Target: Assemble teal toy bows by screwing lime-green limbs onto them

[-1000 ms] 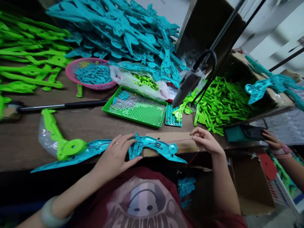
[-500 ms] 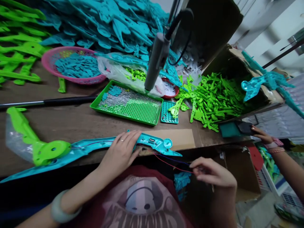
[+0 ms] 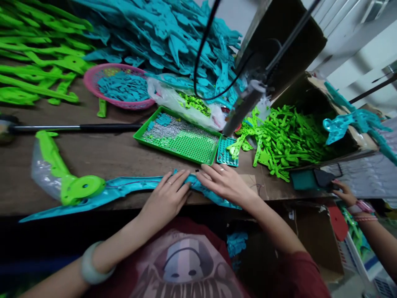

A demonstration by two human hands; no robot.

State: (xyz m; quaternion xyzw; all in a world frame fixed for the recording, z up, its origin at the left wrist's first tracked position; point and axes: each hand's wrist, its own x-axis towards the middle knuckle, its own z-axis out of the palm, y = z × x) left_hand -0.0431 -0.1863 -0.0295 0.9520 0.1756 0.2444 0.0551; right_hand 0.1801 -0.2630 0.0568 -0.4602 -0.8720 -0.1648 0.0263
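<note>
A long blue plastic shell (image 3: 133, 182) lies along the table's front edge, with a thin wire inside it. Its left part bears a green round-ended piece (image 3: 83, 188), beside a clear plastic wrap. My left hand (image 3: 167, 196) rests over the middle of the shell, fingers bent around its edge. Just to the right, my right hand (image 3: 221, 182) lies over the shell's right part, fingers reaching to its upper edge. Whether the fingertips pinch anything small is hidden. A brown cardboard piece (image 3: 249, 180) is partly covered by my right arm.
Behind the shell stand a green tray (image 3: 198, 151) of small metal parts, a pink basket (image 3: 89, 85) and a hanging grey tool (image 3: 245, 107). Green parts (image 3: 285, 136) spill from a box at the right. Another person's hand (image 3: 345, 194) touches a dark object there.
My right hand has moved up and left from below the table edge, where it held red and blue wires, onto the shell. The view has shifted, and the hanging tool appears farther right.
</note>
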